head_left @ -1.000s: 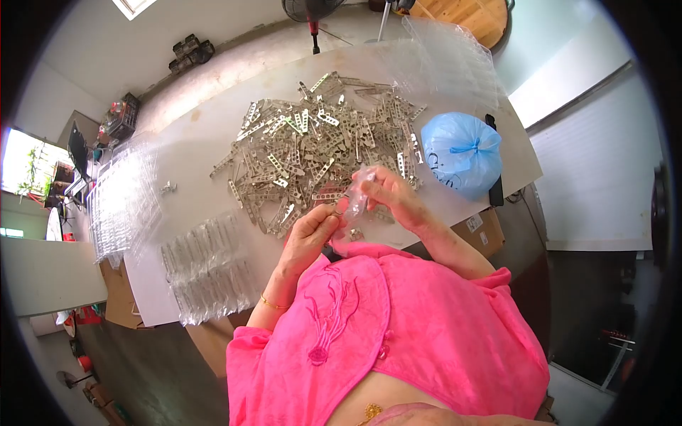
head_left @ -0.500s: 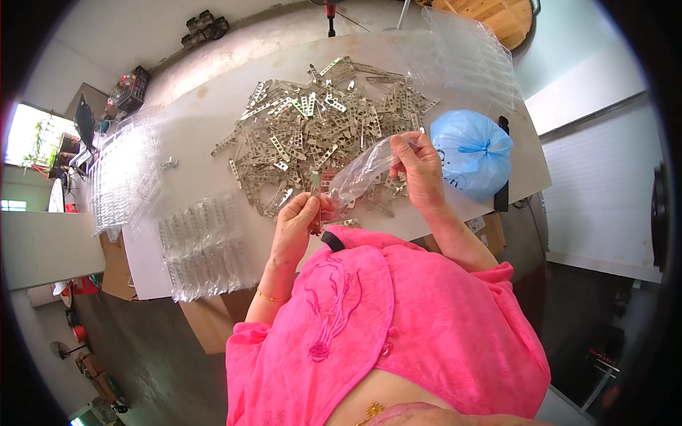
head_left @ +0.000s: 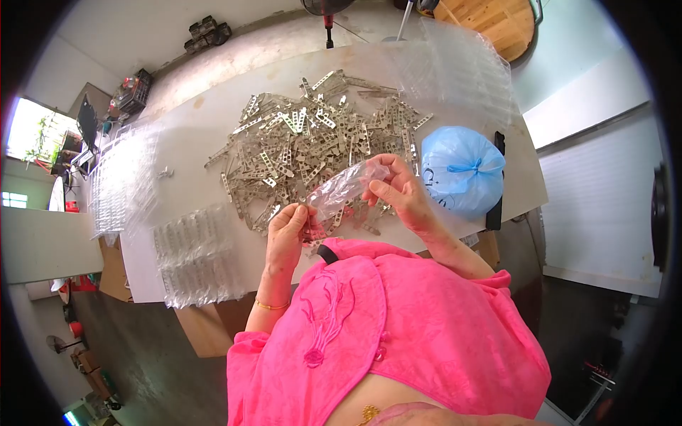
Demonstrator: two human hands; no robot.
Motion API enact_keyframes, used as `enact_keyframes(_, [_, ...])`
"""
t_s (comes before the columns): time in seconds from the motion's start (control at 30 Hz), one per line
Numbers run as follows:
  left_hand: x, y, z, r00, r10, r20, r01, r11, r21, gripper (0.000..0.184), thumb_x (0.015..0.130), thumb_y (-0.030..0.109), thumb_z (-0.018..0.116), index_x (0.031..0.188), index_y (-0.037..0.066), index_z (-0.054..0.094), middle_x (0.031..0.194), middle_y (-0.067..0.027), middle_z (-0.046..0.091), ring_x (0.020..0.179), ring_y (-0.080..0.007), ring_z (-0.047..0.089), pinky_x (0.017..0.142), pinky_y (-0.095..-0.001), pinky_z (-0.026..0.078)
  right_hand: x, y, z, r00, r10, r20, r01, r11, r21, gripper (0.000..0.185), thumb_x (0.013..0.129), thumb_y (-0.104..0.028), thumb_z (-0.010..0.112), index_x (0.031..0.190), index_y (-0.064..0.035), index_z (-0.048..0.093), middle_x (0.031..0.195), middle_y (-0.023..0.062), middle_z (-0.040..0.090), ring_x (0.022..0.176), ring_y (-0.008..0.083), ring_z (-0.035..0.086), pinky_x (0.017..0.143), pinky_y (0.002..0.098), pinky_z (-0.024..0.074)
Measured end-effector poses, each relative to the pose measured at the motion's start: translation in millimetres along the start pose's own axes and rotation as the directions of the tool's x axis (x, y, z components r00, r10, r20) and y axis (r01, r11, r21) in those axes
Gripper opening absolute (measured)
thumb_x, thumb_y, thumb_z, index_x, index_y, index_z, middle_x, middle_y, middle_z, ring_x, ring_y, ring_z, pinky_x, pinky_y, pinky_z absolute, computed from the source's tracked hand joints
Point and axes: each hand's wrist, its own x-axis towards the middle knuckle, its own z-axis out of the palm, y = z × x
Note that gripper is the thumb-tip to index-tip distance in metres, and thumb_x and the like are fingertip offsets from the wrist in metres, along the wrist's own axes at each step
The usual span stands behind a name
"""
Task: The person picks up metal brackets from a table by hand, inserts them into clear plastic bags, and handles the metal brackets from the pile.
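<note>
My left hand [head_left: 286,234] is closed in a pinch on a metal strip, seen almost edge-on and partly hidden by the fingers. A clear plastic bag [head_left: 342,190] stretches slantwise between my hands, its lower end beside the left fingertips. Its upper right end is in the grip of my right hand [head_left: 399,197], thumb against fingers. Just beyond both hands spreads a large heap of perforated metal strips [head_left: 298,153] on the white table [head_left: 186,170].
Filled clear packets [head_left: 199,255] lie in rows at the left front. More clear plastic sheets [head_left: 121,181] are at the far left, and others [head_left: 462,67] at the back right. A tied blue bag [head_left: 463,170] stands right of my right hand.
My right hand has come lower and slightly left with the bag's end. The metal strip in my left hand has turned and shows less. The whole view has shifted a little.
</note>
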Motion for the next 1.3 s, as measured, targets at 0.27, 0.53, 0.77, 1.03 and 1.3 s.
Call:
enact_keyframes(0.27, [-0.1,-2.0,1.1,0.99,0.097,-0.105,-0.084,0.989,0.12,0.023,0.101,0.021,0.054,0.096,0.001,0.066,0.076,0.0004,0.061,0.062,-0.005,0.051,0.057,-0.0199,0.042,8.5,8.5,-17.7,0.999,0.048,-0.007,-0.047,0.997,0.056,0.021,0.092,-0.008,0.064,0.11,-0.0051,0.054,0.09,0.0017,0.06,0.074,0.0089,0.058,0.066,0.0242,0.049])
enact_keyframes(0.53, [-2.3,-1.9,-8.5,0.985,0.088,-0.147,-0.095,0.995,-0.043,0.021,0.099,0.018,0.057,0.101,0.001,0.068,0.085,0.0002,0.065,0.068,-0.0043,0.052,0.059,-0.019,0.041,8.8,8.8,-8.3,0.995,0.089,0.048,-0.093,0.993,0.078,0.022,0.09,-0.006,0.066,0.109,-0.006,0.055,0.088,0.0002,0.057,0.072,0.0075,0.056,0.065,0.0231,0.0483])
enact_keyframes(0.77, [-9.0,5.1,-24.3,0.985,0.143,-0.093,-0.141,0.99,0.023,0.018,0.099,0.017,0.057,0.102,0.003,0.069,0.086,0.0021,0.064,0.072,-0.0041,0.052,0.063,-0.019,0.041,-1.8,5.3,6.5,0.995,0.088,0.039,-0.091,0.993,0.076,0.024,0.094,-0.011,0.061,0.116,-0.0047,0.054,0.097,0.0052,0.06,0.08,0.0126,0.062,0.068,0.0267,0.0514])
enact_keyframes(1.03, [-17.3,8.3,-37.7,0.911,0.403,-0.09,-0.334,0.847,0.415,0.017,0.1,0.015,0.056,0.1,0.003,0.068,0.091,0.0025,0.063,0.073,-0.0037,0.053,0.06,-0.019,0.041,-11.0,16.5,19.7,0.966,0.244,-0.079,-0.229,0.96,0.163,0.018,0.097,-0.015,0.057,0.11,-0.0032,0.055,0.097,0.0071,0.063,0.08,0.0153,0.067,0.067,0.0278,0.0549])
enact_keyframes(1.3, [-27.5,21.0,-49.9,0.92,0.391,-0.026,-0.353,0.856,0.376,0.017,0.098,0.011,0.057,0.099,-0.003,0.068,0.1,-0.0024,0.06,0.082,-0.0082,0.056,0.071,-0.0222,0.046,-17.9,35.0,35.2,0.967,0.146,-0.207,-0.165,0.983,-0.079,0.013,0.098,-0.015,0.055,0.104,-0.0032,0.055,0.099,0.0089,0.065,0.073,0.0149,0.066,0.06,0.0277,0.0559])
